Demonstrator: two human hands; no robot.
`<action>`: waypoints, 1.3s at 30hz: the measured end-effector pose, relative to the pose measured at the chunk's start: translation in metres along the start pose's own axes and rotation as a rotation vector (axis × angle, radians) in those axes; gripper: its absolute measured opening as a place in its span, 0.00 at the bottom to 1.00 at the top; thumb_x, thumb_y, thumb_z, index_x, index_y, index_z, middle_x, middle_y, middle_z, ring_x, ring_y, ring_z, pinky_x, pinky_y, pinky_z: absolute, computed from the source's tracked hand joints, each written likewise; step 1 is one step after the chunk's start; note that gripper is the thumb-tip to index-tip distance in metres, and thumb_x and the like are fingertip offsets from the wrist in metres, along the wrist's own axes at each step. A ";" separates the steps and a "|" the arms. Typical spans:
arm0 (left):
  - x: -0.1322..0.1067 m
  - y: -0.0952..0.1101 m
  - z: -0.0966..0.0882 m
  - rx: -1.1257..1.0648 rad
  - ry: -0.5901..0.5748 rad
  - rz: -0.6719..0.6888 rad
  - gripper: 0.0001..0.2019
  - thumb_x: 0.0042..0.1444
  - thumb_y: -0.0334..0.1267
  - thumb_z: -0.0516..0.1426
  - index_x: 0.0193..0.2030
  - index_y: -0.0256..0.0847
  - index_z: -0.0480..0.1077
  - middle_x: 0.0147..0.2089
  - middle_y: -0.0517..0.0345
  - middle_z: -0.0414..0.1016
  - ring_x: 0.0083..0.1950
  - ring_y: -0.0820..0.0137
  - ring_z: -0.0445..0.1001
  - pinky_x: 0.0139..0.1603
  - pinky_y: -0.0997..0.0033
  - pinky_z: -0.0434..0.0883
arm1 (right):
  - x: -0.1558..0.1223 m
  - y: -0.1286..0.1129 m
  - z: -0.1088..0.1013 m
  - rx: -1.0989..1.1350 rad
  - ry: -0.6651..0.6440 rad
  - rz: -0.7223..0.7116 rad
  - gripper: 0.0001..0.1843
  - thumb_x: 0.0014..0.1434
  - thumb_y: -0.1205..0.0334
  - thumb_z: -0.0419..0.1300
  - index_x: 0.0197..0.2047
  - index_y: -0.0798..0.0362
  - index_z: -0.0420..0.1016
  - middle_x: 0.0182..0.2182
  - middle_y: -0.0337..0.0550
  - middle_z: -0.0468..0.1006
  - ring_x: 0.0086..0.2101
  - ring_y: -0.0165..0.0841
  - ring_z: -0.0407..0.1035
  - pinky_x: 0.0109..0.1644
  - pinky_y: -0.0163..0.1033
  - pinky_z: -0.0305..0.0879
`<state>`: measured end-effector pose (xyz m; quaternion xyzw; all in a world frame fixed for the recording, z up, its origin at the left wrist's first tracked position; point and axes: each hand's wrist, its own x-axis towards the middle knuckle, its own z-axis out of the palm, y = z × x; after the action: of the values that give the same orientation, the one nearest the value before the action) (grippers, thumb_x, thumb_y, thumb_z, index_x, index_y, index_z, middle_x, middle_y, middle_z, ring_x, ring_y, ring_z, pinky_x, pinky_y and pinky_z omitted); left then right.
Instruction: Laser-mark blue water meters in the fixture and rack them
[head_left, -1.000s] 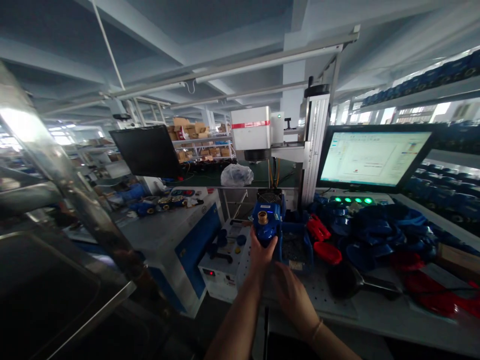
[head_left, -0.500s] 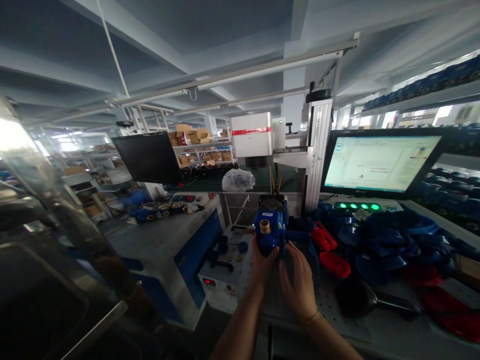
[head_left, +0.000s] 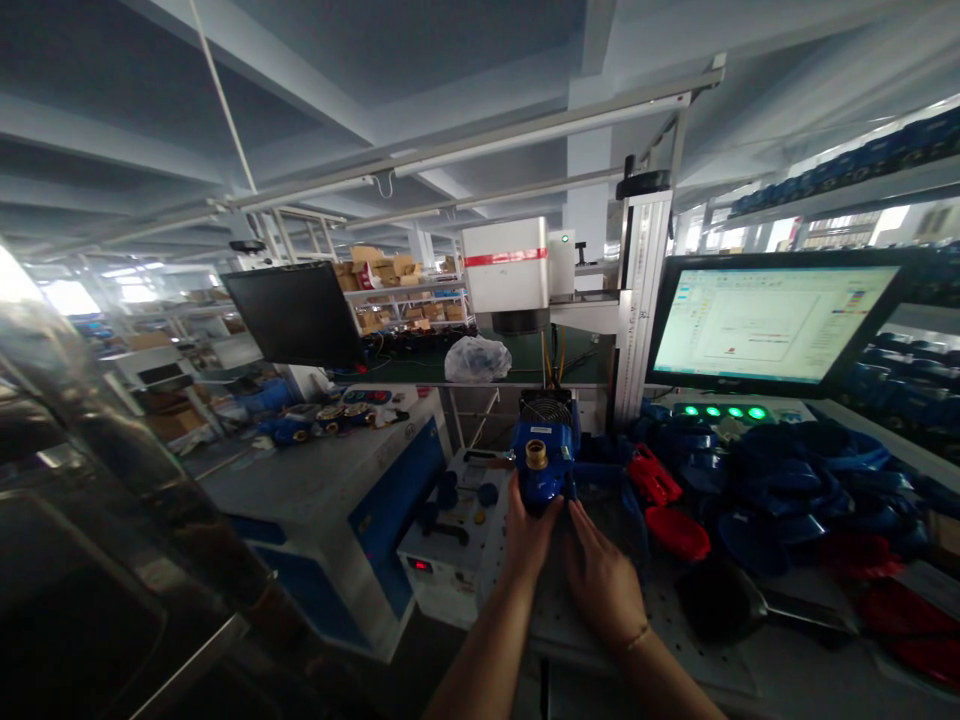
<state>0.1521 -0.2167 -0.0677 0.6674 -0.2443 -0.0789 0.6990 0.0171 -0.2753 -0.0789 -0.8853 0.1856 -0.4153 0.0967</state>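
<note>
A blue electric pump (head_left: pixel 546 438) sits under the marking head, with a brass threaded port (head_left: pixel 535 455) facing up and a black fan grille at its far end. My left hand (head_left: pixel 529 538) is closed around the near end of the pump, thumb on the front. To its right, my right hand (head_left: pixel 606 583) has its fingers stretched forward, their tips close to the pump's right side. Whether those fingertips touch the pump I cannot tell. Above the pump is the white marking head (head_left: pixel 506 268) with a red stripe, carried on an upright metal column (head_left: pixel 643 300).
Blue plastic covers (head_left: pixel 795 480) are heaped at right, beside red parts (head_left: pixel 676 533) and a black scoop-like item (head_left: pixel 720 598). A lit monitor (head_left: pixel 772 325) stands behind them. Left are a control box (head_left: pixel 439 555), a workbench (head_left: pixel 315 480) and a dark monitor (head_left: pixel 295 317).
My right hand's fingers have drawn closer together and the hand has turned flatter beside the pump. My left hand stays on the pump. The view has shifted slightly.
</note>
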 end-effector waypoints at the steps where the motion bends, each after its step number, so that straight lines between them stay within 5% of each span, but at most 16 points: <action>1: 0.000 0.000 0.000 0.008 -0.005 0.002 0.48 0.56 0.49 0.70 0.79 0.40 0.54 0.79 0.36 0.64 0.79 0.51 0.65 0.79 0.52 0.63 | 0.000 0.001 0.000 0.014 -0.009 0.001 0.27 0.74 0.66 0.51 0.72 0.62 0.74 0.67 0.60 0.77 0.61 0.44 0.80 0.58 0.45 0.83; 15: -0.008 0.021 -0.001 0.108 0.013 -0.024 0.45 0.58 0.43 0.70 0.78 0.41 0.58 0.78 0.36 0.67 0.79 0.49 0.66 0.77 0.53 0.67 | 0.003 -0.003 0.000 0.117 -0.008 0.002 0.26 0.76 0.66 0.51 0.72 0.59 0.72 0.64 0.59 0.80 0.59 0.43 0.81 0.62 0.46 0.81; 24: -0.007 0.015 0.000 0.049 0.016 0.010 0.45 0.57 0.44 0.70 0.78 0.41 0.57 0.79 0.35 0.65 0.80 0.50 0.64 0.80 0.52 0.63 | 0.003 -0.002 0.000 0.164 0.020 0.018 0.25 0.75 0.63 0.52 0.72 0.60 0.67 0.58 0.62 0.84 0.51 0.46 0.85 0.53 0.48 0.85; 39: -0.004 0.006 0.001 0.070 0.006 0.020 0.47 0.58 0.46 0.69 0.79 0.40 0.54 0.79 0.37 0.64 0.79 0.53 0.65 0.79 0.54 0.63 | 0.003 0.001 0.002 0.166 -0.013 0.040 0.25 0.75 0.63 0.51 0.72 0.60 0.64 0.60 0.61 0.83 0.51 0.45 0.85 0.54 0.48 0.84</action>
<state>0.1471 -0.2152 -0.0627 0.6894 -0.2514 -0.0614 0.6766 0.0205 -0.2769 -0.0786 -0.8730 0.1674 -0.4215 0.1792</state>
